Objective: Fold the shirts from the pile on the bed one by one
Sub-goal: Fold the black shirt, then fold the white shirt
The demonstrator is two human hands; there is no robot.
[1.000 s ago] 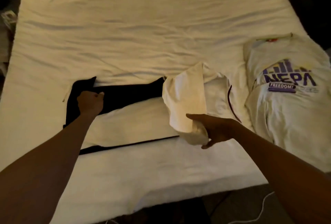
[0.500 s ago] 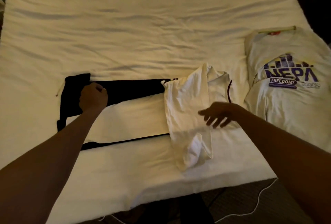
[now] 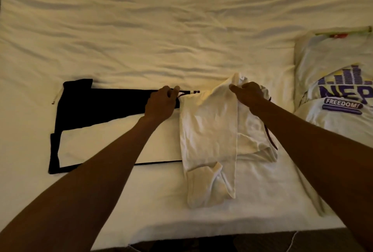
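A white shirt with black trim (image 3: pixel 210 130) lies across the bed in front of me, its right part folded over with a sleeve hanging toward the near edge. Its black and white body (image 3: pixel 105 136) stretches out flat to the left. My left hand (image 3: pixel 161 102) pinches the shirt's far edge where the fold starts. My right hand (image 3: pixel 248 94) grips the top of the folded white part near the collar. Both hands are at the shirt's far side, about a hand's width apart.
A folded white T-shirt with a purple print (image 3: pixel 339 94) lies at the right side of the bed. The cream bedsheet (image 3: pixel 161 29) is wrinkled beyond the shirt. The bed's near edge (image 3: pixel 201 239) runs along the bottom, with dark floor and a thin cable below.
My left hand moved right from the black end of the shirt to the fold. My right hand let the sleeve drop and moved up to the collar area.
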